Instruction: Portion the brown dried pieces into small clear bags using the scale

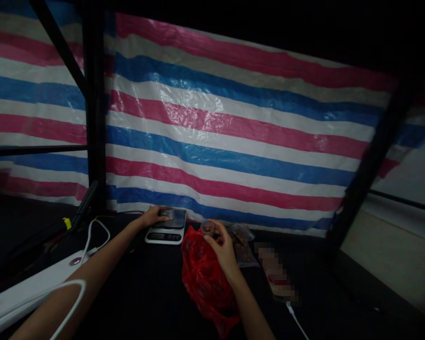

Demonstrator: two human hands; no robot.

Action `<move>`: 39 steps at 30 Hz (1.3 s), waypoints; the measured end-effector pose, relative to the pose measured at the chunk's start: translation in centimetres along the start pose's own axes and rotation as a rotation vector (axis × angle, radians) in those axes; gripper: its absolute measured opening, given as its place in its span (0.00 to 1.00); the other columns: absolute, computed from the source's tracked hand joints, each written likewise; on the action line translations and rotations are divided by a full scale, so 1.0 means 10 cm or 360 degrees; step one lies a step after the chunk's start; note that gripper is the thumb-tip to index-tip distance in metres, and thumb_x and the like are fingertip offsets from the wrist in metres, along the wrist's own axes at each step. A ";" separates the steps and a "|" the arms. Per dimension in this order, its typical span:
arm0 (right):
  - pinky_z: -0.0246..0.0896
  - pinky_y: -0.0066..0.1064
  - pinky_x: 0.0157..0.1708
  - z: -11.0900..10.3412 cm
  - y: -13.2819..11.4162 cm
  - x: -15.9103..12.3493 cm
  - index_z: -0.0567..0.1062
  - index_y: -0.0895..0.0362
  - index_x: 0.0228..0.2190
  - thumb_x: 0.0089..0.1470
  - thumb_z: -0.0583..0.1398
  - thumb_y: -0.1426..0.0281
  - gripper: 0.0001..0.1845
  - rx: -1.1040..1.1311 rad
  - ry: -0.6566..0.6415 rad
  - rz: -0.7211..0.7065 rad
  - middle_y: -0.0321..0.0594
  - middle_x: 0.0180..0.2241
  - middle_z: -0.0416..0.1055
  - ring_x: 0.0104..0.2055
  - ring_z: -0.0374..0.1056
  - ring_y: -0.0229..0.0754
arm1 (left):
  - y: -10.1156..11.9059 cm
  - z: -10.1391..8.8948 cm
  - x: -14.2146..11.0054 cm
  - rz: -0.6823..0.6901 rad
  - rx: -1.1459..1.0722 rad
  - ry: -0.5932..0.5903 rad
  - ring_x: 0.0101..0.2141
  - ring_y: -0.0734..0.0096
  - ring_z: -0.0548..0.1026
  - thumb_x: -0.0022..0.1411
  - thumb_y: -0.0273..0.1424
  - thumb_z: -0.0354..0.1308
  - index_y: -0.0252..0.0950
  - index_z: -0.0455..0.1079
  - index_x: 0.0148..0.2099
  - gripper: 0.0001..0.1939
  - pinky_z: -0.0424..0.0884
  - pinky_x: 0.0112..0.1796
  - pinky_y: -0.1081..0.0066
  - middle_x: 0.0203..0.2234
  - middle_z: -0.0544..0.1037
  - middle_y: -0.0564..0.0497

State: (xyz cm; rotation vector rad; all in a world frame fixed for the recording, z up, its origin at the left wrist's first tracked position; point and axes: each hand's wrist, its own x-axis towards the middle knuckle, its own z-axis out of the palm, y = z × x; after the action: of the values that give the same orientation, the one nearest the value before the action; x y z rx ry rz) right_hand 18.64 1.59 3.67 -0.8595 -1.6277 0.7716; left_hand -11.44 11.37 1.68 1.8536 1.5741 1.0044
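Note:
My right hand (222,243) grips a small clear plastic cup (208,228) with some brownish-orange bits inside. The cup is held over the top end of a red plastic bag (207,278), which looks full and lies on the dark surface. Farther left, my left hand (153,216) reaches to a white digital kitchen scale (164,235) with a dark weighing plate. Its fingers are closed at the plate's left side around something clear and shiny, too small and dim to name.
Right of the red bag lies a clear bag (244,245) with brown contents. Beyond it is a phone-like, pixelated object (276,274) with a white cable. A white power strip (53,276) lies at left. Striped plastic sheeting (226,127) hangs behind, between dark frame posts (95,104).

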 end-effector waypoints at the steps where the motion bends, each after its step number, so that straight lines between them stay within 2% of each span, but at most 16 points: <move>1: 0.58 0.29 0.29 0.00 0.00 0.00 0.67 0.53 0.42 0.43 0.59 0.69 0.21 0.0013 0.0007 -0.0006 0.38 0.42 0.69 0.38 0.65 0.43 | 0.00 0.01 -0.01 0.0036 0.0015 0.0019 0.42 0.53 0.68 0.38 0.43 0.63 0.33 0.70 0.41 0.28 0.58 0.45 0.63 0.37 0.75 0.44; 4: 0.59 0.30 0.31 0.01 -0.02 0.00 0.68 0.53 0.42 0.43 0.59 0.69 0.20 0.0038 0.0010 -0.0011 0.38 0.41 0.70 0.37 0.66 0.43 | 0.05 0.08 -0.09 0.0201 0.0151 0.0075 0.41 0.55 0.69 0.38 0.43 0.63 0.35 0.71 0.40 0.26 0.59 0.45 0.65 0.37 0.75 0.44; 9: 0.60 0.34 0.36 0.02 -0.01 -0.01 0.68 0.53 0.42 0.43 0.60 0.66 0.21 0.0046 -0.0028 0.0042 0.39 0.40 0.71 0.38 0.67 0.44 | 0.17 0.17 -0.24 0.0400 0.0670 0.0010 0.47 0.51 0.63 0.37 0.42 0.65 0.37 0.70 0.43 0.28 0.53 0.49 0.62 0.43 0.70 0.41; 12: 0.60 0.36 0.39 0.02 0.01 -0.02 0.68 0.53 0.42 0.43 0.60 0.66 0.21 0.0057 -0.0039 0.0038 0.38 0.39 0.72 0.39 0.67 0.45 | 0.25 0.17 -0.30 0.0440 0.0677 0.0036 0.45 0.53 0.64 0.40 0.42 0.63 0.36 0.71 0.41 0.24 0.54 0.48 0.62 0.41 0.71 0.42; 15: 0.60 0.38 0.41 0.02 0.02 -0.01 0.68 0.53 0.43 0.44 0.59 0.66 0.20 0.0042 -0.0043 0.0026 0.39 0.39 0.71 0.39 0.67 0.45 | 0.36 0.23 -0.38 0.0392 0.0329 0.0120 0.40 0.57 0.68 0.42 0.43 0.62 0.35 0.71 0.36 0.20 0.59 0.43 0.65 0.36 0.73 0.45; 18: 0.56 0.41 0.47 0.02 0.02 -0.02 0.68 0.52 0.44 0.46 0.58 0.65 0.20 -0.0039 -0.0023 -0.0072 0.40 0.44 0.68 0.46 0.63 0.45 | 0.51 0.41 -0.55 0.0243 -0.0296 0.0136 0.35 0.62 0.70 0.46 0.42 0.59 0.35 0.72 0.36 0.18 0.63 0.39 0.69 0.32 0.75 0.47; 21: 0.48 0.40 0.53 0.04 0.01 -0.05 0.66 0.51 0.47 0.50 0.55 0.66 0.19 -0.0159 -0.0045 -0.0193 0.39 0.48 0.64 0.52 0.57 0.43 | 0.67 0.66 -0.80 0.0096 -0.0882 -0.0025 0.33 0.65 0.71 0.47 0.43 0.59 0.34 0.72 0.37 0.19 0.64 0.37 0.71 0.30 0.76 0.48; 23: 0.47 0.39 0.53 0.06 0.00 -0.08 0.62 0.50 0.49 0.52 0.53 0.67 0.21 -0.0199 -0.0084 -0.0203 0.39 0.49 0.63 0.52 0.56 0.41 | 0.79 0.81 -0.96 0.0070 -0.1115 -0.0220 0.34 0.65 0.72 0.47 0.44 0.59 0.33 0.72 0.38 0.21 0.64 0.37 0.72 0.31 0.77 0.47; 26: 0.54 0.36 0.49 0.07 0.02 -0.09 0.60 0.51 0.49 0.51 0.54 0.67 0.21 -0.0144 -0.0076 -0.0151 0.40 0.44 0.65 0.47 0.61 0.40 | 0.90 0.96 -1.11 0.0057 -0.1324 -0.0435 0.35 0.66 0.72 0.48 0.45 0.57 0.32 0.71 0.41 0.24 0.63 0.38 0.73 0.33 0.76 0.46; 29: 0.58 0.34 0.44 0.06 0.01 -0.07 0.64 0.52 0.42 0.48 0.57 0.68 0.17 -0.0116 -0.0068 -0.0128 0.38 0.39 0.67 0.42 0.63 0.41 | 0.94 1.00 -1.15 0.0006 -0.1488 -0.0478 0.34 0.68 0.72 0.49 0.44 0.57 0.31 0.70 0.42 0.24 0.63 0.38 0.74 0.33 0.76 0.45; 32: 0.56 0.36 0.44 0.02 -0.04 -0.04 0.68 0.51 0.38 0.45 0.59 0.70 0.14 -0.0269 -0.0130 -0.0187 0.37 0.39 0.68 0.43 0.62 0.43 | 0.92 0.99 -1.15 -0.0050 -0.1618 -0.0503 0.33 0.69 0.73 0.50 0.44 0.56 0.32 0.70 0.42 0.22 0.64 0.38 0.74 0.33 0.76 0.45; 35: 0.52 0.38 0.48 0.00 -0.11 -0.05 0.70 0.48 0.40 0.47 0.58 0.70 0.15 -0.0409 -0.0232 -0.0283 0.37 0.40 0.66 0.46 0.59 0.44 | 0.91 0.98 -1.15 -0.0056 -0.1680 -0.0524 0.32 0.69 0.73 0.52 0.44 0.54 0.32 0.71 0.41 0.21 0.64 0.38 0.73 0.33 0.76 0.45; 39: 0.50 0.38 0.50 0.01 -0.16 -0.09 0.66 0.44 0.47 0.50 0.55 0.72 0.21 -0.0477 -0.0310 -0.0324 0.37 0.43 0.62 0.48 0.57 0.43 | 0.93 1.00 -1.17 -0.0023 -0.1686 -0.0577 0.34 0.67 0.73 0.53 0.43 0.54 0.31 0.70 0.42 0.21 0.64 0.39 0.72 0.33 0.76 0.43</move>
State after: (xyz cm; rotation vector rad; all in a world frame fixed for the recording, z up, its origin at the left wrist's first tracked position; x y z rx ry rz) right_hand 18.49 0.00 4.50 -0.8284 -2.0046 0.4868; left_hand 1.46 -1.12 0.42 1.1554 0.6025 1.0982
